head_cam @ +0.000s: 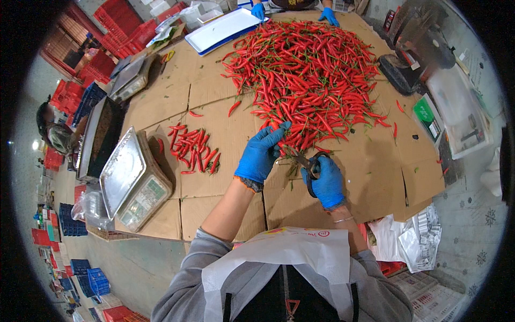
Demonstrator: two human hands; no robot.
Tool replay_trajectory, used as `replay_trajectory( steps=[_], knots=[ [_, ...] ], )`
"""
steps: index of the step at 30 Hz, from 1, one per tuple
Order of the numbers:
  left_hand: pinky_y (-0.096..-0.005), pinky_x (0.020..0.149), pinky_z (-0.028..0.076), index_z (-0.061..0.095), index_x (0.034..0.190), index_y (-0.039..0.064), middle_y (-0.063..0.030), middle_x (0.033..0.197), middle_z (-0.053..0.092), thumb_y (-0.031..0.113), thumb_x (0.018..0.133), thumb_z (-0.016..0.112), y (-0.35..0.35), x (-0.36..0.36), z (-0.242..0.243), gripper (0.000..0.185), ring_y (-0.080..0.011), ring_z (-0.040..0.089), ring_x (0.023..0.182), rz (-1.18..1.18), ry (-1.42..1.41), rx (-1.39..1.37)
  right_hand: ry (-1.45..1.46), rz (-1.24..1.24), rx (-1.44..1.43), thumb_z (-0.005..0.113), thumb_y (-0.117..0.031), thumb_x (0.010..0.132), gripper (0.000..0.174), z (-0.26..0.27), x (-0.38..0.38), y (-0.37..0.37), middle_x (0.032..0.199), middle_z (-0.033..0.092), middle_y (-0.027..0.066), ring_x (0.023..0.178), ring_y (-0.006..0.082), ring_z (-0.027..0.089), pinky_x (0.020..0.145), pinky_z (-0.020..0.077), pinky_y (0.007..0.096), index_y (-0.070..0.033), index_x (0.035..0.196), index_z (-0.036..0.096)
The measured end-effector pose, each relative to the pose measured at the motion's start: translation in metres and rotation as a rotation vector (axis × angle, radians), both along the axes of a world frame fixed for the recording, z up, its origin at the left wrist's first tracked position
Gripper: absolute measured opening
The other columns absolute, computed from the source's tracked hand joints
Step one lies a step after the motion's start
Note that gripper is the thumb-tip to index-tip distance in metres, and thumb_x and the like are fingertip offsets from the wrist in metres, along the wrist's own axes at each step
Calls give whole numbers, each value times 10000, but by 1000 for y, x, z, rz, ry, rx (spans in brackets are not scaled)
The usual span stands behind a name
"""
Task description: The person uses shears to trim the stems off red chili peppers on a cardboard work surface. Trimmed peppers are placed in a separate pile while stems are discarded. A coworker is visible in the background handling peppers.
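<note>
A large heap of red chili peppers (305,76) with green stems covers the far middle of a cardboard-covered table (217,201). My left hand (259,153), in a blue glove, holds a few red chilies (275,124) at the heap's near edge. In my right hand (325,179), also gloved in blue, is a pair of dark-handled scissors (309,163); their blades point left, close to the chilies by my left fingers. Cut green stems (291,171) lie below the blades. To the left, a smaller group of chilies (195,149) rests on the cardboard.
Left of the small group stands a weighing scale (147,197) with a metal pan; another scale (130,78) is farther back. A white tray (223,30) lies at the far edge, near a co-worker's gloved hands (258,11). A translucent plastic bin (460,112) stands at the right.
</note>
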State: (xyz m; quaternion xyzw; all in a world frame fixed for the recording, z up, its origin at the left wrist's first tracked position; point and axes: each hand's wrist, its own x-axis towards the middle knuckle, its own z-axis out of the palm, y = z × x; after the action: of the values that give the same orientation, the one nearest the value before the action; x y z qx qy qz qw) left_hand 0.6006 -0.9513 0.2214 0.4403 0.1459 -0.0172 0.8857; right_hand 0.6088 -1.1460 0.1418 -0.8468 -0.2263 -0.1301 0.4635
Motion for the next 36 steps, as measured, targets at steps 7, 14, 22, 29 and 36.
replay_trajectory(
  steps=[7,14,22,29,36],
  knots=[
    [-147,506,321,653,1092,80,60,920,650,184,879,628,-5,-6,-1,238,2,404,564,-2,26,54,53,-6,-59,744,-278,737,321,4,-3,8,683,609,120,592,300,601,540,469,388,-62,917,589],
    [-172,511,361,626,1127,69,62,699,521,204,908,595,81,-2,-53,259,-17,430,588,352,-96,-113,228,-208,52,718,-328,772,297,-34,3,-8,686,633,131,580,337,608,512,462,420,-82,896,606],
    [-304,826,473,580,1135,44,-97,1035,632,196,913,534,227,-11,-104,273,-183,610,875,702,-68,349,161,-311,60,707,-261,795,250,-52,14,-29,681,602,138,590,274,592,547,454,373,-55,858,579],
    [-372,804,481,591,1183,35,-170,1063,645,282,851,604,168,79,-118,414,-277,620,936,562,-45,1248,537,-152,541,641,-61,840,101,-42,10,-21,682,429,-39,623,74,404,543,402,253,-36,837,543],
    [-447,735,505,671,906,59,-202,960,645,343,850,564,150,118,-110,308,-375,625,864,136,324,1814,238,-260,23,674,-114,809,175,-42,8,-20,695,532,65,632,134,484,579,438,316,-7,848,541]
  ],
)
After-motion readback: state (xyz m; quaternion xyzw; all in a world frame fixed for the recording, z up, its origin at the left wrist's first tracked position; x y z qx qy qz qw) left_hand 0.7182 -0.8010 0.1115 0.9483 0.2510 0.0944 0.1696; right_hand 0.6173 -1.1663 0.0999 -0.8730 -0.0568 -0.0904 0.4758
